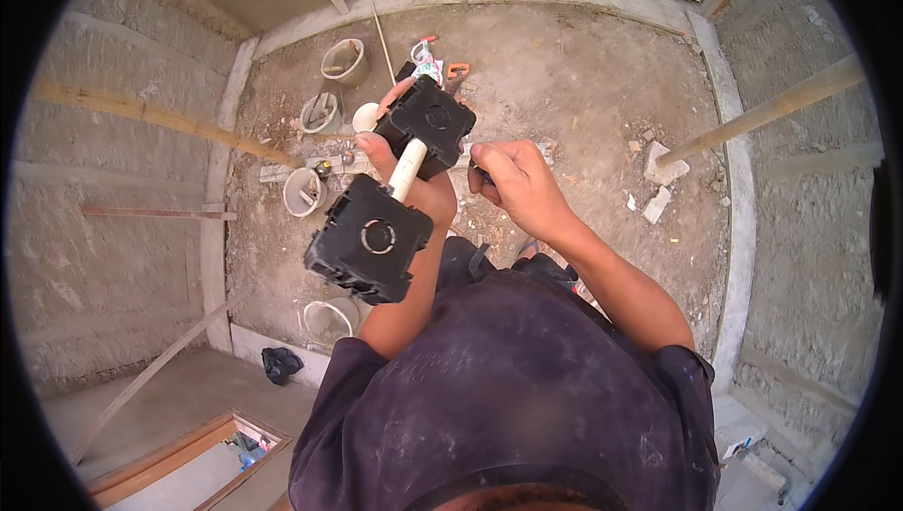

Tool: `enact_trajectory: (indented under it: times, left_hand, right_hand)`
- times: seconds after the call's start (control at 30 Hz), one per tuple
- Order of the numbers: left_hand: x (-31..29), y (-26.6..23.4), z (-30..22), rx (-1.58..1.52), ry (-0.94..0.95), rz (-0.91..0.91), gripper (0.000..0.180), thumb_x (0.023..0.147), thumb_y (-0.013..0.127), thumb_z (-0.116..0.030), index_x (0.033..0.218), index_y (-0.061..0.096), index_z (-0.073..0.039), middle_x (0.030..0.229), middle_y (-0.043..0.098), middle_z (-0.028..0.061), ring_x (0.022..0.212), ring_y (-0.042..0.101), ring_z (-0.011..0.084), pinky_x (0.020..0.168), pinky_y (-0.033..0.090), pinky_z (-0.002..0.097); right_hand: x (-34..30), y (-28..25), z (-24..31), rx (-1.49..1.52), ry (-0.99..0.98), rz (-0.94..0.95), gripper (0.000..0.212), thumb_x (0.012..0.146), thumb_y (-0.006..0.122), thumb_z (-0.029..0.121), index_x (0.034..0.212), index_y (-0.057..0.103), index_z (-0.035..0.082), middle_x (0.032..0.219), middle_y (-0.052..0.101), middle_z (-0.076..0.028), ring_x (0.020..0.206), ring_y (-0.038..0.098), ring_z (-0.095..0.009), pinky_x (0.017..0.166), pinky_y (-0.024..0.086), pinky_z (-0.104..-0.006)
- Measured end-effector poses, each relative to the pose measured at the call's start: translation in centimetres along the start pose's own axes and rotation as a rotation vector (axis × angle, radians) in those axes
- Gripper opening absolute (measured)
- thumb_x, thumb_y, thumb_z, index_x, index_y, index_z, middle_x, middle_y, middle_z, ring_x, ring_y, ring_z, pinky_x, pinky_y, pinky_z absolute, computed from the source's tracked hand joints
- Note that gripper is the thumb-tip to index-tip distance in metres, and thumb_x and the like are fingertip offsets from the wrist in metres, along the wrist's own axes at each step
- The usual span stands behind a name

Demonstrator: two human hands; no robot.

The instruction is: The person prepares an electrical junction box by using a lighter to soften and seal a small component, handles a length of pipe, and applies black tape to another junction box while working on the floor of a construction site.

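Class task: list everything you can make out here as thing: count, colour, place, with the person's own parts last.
Black boxes: 2, black, at the left hand
Pale tube: 1, off-white, between the boxes
Buckets: 4, greyish, left side of floor
Orange-handled tool: 1, orange handle, beyond the boxes
Thick poles: 2, tan, left and right
Rubble: several pieces, pale, by the right pole's foot
Plastic bag: 1, black, lower left
Wooden frame: 1, brown, lower left
Floor: 1, brown, below
Walls: several, grey, around
Shirt: 1, dark purple, lower centre
Hands: 2, bare, centre; left holds the boxes, right hand curled round something dark, mostly hidden
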State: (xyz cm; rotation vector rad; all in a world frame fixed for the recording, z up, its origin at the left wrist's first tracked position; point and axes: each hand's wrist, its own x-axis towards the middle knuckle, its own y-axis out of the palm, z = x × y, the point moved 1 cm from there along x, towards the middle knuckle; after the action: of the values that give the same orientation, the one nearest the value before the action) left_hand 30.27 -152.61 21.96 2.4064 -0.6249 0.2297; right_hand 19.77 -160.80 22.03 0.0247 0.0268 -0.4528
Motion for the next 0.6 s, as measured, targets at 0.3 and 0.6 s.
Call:
enact_trajectory:
  times: [0.3,0.6]
  left_hand:
    - [1.3,3.5,3.6,-0.091,-0.170,-0.093,0.078,0.097,0.032,-0.074,0.124,0.056,-0.005,0.102,0.069,0.0112,0.084,0.068,0.0257,0.073,0.057,0.0379]
    - [5.9,7.7,3.0,-0.121,-0.077,0.157,0.089,0.094,0.032,-0.079,0.125,0.057,0.000,0.107,0.068,0.0149,0.083,0.067,0.0259,0.074,0.055,0.0380]
  right_hand:
    - [2.2,-4.7,0.9,0.179,0.002,-0.035,0.044,0.098,0.040,0.027,0.069,0.054,-0.004,0.058,0.053,-0.005,0.054,0.046,-0.012,0.053,0.038,-0.0335]
    - [2.7,-7.2,4.4,0.232,0.018,-0.059,0.049,0.101,0.043,0.035,0.070,0.058,-0.001,0.057,0.052,-0.003,0.052,0.046,-0.009,0.051,0.035,-0.0296]
